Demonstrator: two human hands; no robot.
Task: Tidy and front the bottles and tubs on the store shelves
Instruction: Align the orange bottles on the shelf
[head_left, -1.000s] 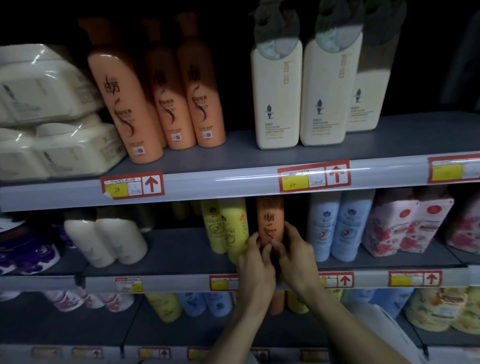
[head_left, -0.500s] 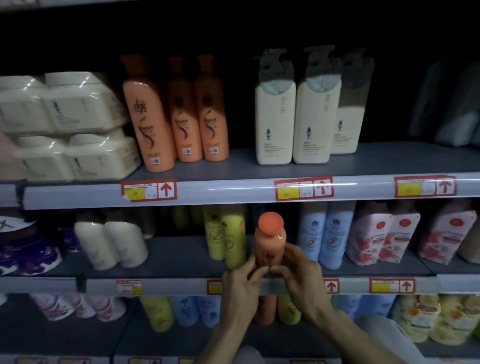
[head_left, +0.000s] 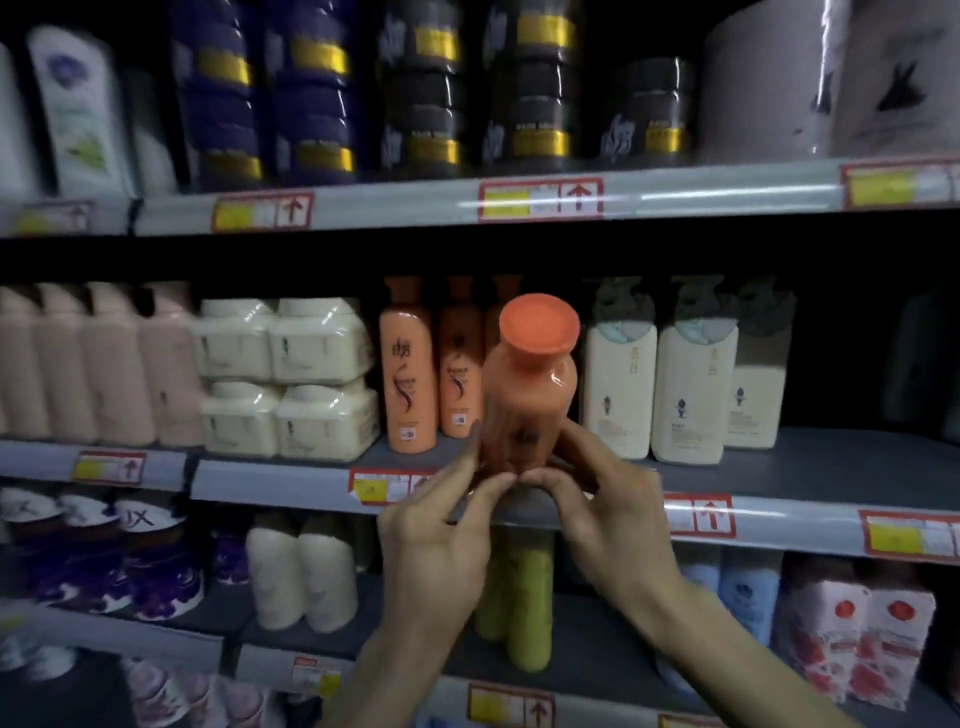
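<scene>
The left hand (head_left: 436, 551) and right hand (head_left: 613, 514) each have a closed grip round the foot of the orange bottle (head_left: 530, 395), which is upright just before the orange row's (head_left: 408, 374) right end. Best set it down beside that row, label out, flush with the front bottle.

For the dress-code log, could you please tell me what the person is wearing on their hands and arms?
Nothing that shows. The left hand and right hand are bare: no gloves, and no ring is visible, though the picture is dim and slightly blurred. The left forearm and right forearm are uncovered to the bottom edge of the view, with no sleeve, watch or wristband.
</scene>
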